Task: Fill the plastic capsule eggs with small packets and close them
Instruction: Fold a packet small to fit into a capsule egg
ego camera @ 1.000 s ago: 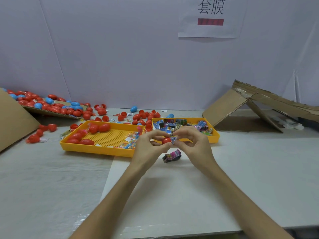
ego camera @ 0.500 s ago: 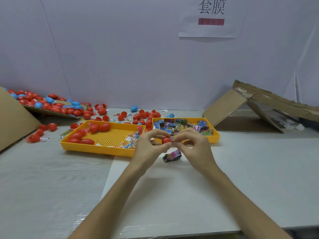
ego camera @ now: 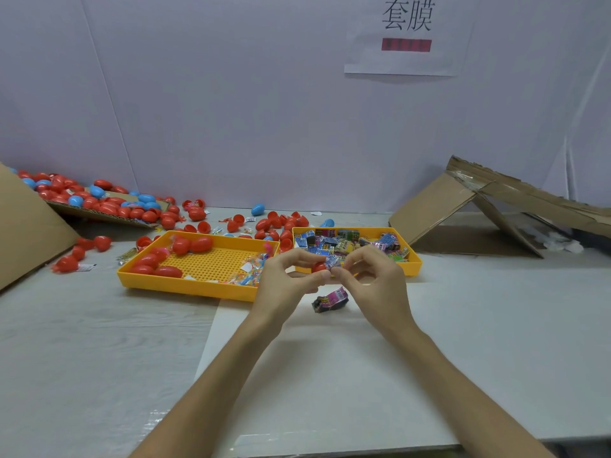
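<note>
Both hands meet just in front of the two yellow trays, raised a little off the tabletop (ego camera: pixel 479 342).

Left hand (ego camera: pixel 284 280): thumb and fingers curled round a red egg (ego camera: pixel 318 268), open side turned toward the other hand, probably to give it a steady mouth to load.

Right hand (ego camera: pixel 375 282): fingertips pinch a small blue-printed packet (ego camera: pixel 332 261) against the egg's opening. How far it has gone in, I cannot tell. The egg does not look closed yet.

A spare packet (ego camera: pixel 330 299) lies on the tabletop directly under the hands, likely parked there for the next egg.

Right tray (ego camera: pixel 415 263) holds the packet stock. Left tray (ego camera: pixel 185 286) holds a few red eggs and small clear bags. Loose eggs (ego camera: pixel 109 206), red and blue, are heaped at the back left.
</note>
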### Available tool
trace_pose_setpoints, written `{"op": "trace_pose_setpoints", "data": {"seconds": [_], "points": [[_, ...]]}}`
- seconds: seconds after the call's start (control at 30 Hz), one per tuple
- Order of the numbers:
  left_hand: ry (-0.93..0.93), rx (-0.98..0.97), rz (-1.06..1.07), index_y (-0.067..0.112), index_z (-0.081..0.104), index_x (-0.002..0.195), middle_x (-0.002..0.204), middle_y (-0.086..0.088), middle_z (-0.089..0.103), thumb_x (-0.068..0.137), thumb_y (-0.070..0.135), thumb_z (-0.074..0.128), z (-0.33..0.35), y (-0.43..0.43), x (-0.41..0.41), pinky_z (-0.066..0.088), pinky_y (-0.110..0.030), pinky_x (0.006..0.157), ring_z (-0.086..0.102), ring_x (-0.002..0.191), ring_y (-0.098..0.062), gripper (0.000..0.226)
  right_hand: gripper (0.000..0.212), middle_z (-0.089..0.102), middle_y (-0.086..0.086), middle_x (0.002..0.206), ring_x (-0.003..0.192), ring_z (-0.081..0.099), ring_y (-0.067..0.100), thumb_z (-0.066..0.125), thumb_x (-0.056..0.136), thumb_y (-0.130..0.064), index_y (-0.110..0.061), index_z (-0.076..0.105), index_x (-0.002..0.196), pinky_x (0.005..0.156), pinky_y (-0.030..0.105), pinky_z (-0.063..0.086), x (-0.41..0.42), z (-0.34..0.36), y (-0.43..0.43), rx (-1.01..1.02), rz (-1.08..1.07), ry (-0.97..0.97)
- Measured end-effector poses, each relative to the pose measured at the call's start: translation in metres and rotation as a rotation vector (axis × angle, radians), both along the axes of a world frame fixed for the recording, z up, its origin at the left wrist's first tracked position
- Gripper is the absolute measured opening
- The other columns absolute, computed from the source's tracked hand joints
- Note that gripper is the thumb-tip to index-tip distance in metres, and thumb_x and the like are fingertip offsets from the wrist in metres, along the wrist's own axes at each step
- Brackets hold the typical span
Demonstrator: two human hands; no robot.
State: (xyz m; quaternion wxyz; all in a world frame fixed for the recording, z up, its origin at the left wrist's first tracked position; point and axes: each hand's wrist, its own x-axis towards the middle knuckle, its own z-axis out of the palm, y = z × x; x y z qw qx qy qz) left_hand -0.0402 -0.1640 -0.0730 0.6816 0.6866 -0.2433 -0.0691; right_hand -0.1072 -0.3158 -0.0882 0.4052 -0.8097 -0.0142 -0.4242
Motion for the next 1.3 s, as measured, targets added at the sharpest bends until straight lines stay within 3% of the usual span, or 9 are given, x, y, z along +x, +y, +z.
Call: {"op": "trace_pose_setpoints", "data": {"seconds": [0.17, 0.33, 0.57, 0.87, 1.07, 1.3], "points": [[0.041, -0.031, 0.054, 0.019, 0.076, 0.092, 0.089, 0.000, 0.075, 0.079, 0.016, 0.085, -0.004, 0.000, 0.002, 0.062, -0.028, 0.068, 0.073, 0.084, -0.013, 0.016, 0.013, 0.063, 0.000, 0.096, 0.079, 0.069, 0.013, 0.080, 0.083, -0.006, -0.007, 0.070, 0.090, 0.067, 0.032, 0.060, 0.002, -0.006, 0.004, -0.074, 0.066, -0.042], [0.158, -0.084, 0.032, 0.008, 0.074, 0.098, 0.096, -0.013, 0.076, 0.079, 0.014, 0.085, -0.008, -0.002, 0.000, 0.062, -0.035, 0.081, 0.075, 0.090, -0.024, 0.023, 0.026, 0.058, 0.003, 0.111, 0.089, 0.069, 0.011, 0.083, 0.078, -0.004, -0.008, 0.069, 0.099, 0.072, 0.030, 0.061, 0.003, -0.008, 0.006, -0.139, 0.087, -0.063], [0.414, -0.292, -0.105, 0.003, 0.073, 0.104, 0.101, -0.012, 0.078, 0.067, 0.023, 0.084, -0.009, 0.000, -0.006, 0.062, -0.028, 0.074, 0.076, 0.093, -0.029, 0.044, 0.020, 0.056, -0.001, 0.115, 0.109, 0.058, 0.002, 0.078, 0.081, -0.002, -0.011, 0.073, 0.098, 0.083, 0.017, 0.054, 0.004, -0.015, 0.005, -0.236, 0.022, -0.132], [0.636, -0.454, -0.248, -0.002, 0.064, 0.121, 0.113, -0.019, 0.074, 0.076, 0.014, 0.078, -0.004, 0.001, -0.005, 0.062, -0.028, 0.077, 0.073, 0.104, -0.030, 0.050, 0.037, 0.056, -0.002, 0.119, 0.104, 0.061, 0.007, 0.076, 0.084, -0.005, -0.013, 0.070, 0.120, 0.087, 0.019, 0.054, 0.002, -0.013, 0.010, -0.253, -0.020, -0.186], [0.604, -0.432, -0.275, 0.002, 0.066, 0.120, 0.114, -0.018, 0.074, 0.082, 0.021, 0.074, -0.003, 0.000, -0.008, 0.062, -0.029, 0.077, 0.072, 0.107, -0.030, 0.043, 0.038, 0.070, 0.004, 0.114, 0.108, 0.065, 0.011, 0.082, 0.081, -0.007, -0.005, 0.072, 0.118, 0.096, 0.020, 0.051, 0.000, -0.010, 0.012, -0.227, -0.110, -0.191], [0.449, -0.301, -0.196, 0.008, 0.072, 0.112, 0.105, -0.014, 0.077, 0.081, 0.031, 0.074, -0.004, -0.002, -0.010, 0.060, -0.025, 0.074, 0.075, 0.099, -0.026, 0.039, 0.034, 0.069, 0.008, 0.117, 0.113, 0.061, 0.011, 0.071, 0.087, -0.005, -0.001, 0.070, 0.121, 0.099, 0.016, 0.048, 0.000, -0.011, 0.009, -0.325, -0.110, -0.216]]}}
